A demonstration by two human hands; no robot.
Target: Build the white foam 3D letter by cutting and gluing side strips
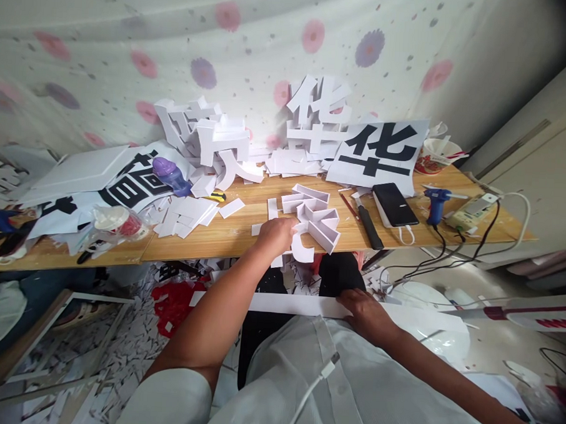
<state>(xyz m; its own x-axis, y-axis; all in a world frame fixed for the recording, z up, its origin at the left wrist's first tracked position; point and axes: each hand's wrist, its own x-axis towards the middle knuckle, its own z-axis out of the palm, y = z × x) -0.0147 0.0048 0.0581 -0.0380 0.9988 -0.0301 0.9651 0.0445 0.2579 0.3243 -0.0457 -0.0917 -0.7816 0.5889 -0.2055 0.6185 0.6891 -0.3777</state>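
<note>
On the table's front edge, my left hand (277, 238) is closed at the left side of a white foam-board character (314, 208), whose thin upright walls form open channels. Its curved end (302, 253) reaches the edge; my fingertips are partly hidden. Across my lap lies a long white foam-board strip (279, 304), and my right hand (364, 310) grips it with fingers bent over its upper edge. A black-handled cutter knife (369, 227) lies right of the character. Small white pieces (272, 209) are beside my left hand.
Finished white characters (317, 110) stand at the back beside a printed black character sheet (382, 151). To the right are a phone (394, 205), a blue glue gun (436, 205) and a power strip (471, 211) with cables. Another person's leg (49, 295) shows at lower left; scraps cover the floor.
</note>
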